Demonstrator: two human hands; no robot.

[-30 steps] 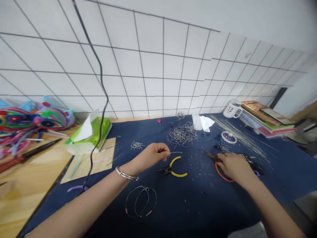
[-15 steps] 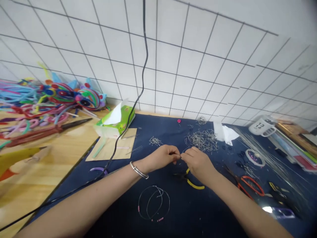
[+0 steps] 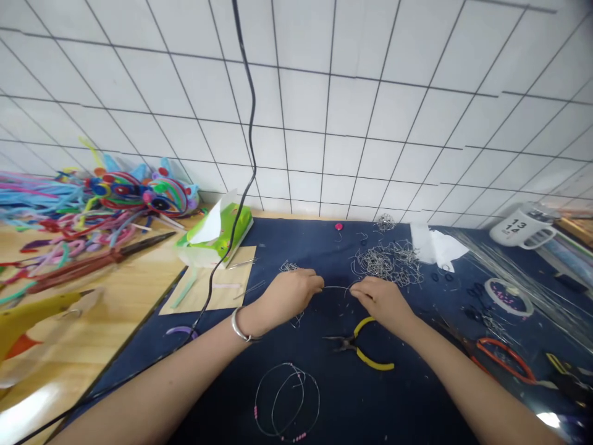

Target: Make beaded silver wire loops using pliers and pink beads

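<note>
A thin silvery wire (image 3: 337,287) is stretched between my two hands above the dark blue cloth. My left hand (image 3: 290,293), with a silver bangle at the wrist, pinches its left end. The fingertips of my right hand (image 3: 382,303) pinch the other end, where a short bent bit of wire hangs. Just below my hands lie yellow-handled pliers (image 3: 359,346), jaws pointing left. Nearer to me rest wire loops (image 3: 287,402) threaded with small pink beads. Behind my right hand is a tangled heap of bent wire pieces (image 3: 389,262).
Left of the cloth are a green tissue pack (image 3: 215,232), pipe cleaners (image 3: 111,235) and a yellow glue gun (image 3: 39,315). On the right lie orange-handled scissors (image 3: 504,358), a bead dish (image 3: 508,296), long wires and a white mug (image 3: 521,228). A black cable (image 3: 250,123) hangs across.
My hands have moved apart from nearly touching, and the wire now shows between them. The camera view has shifted, bringing the pliers more fully into sight.
</note>
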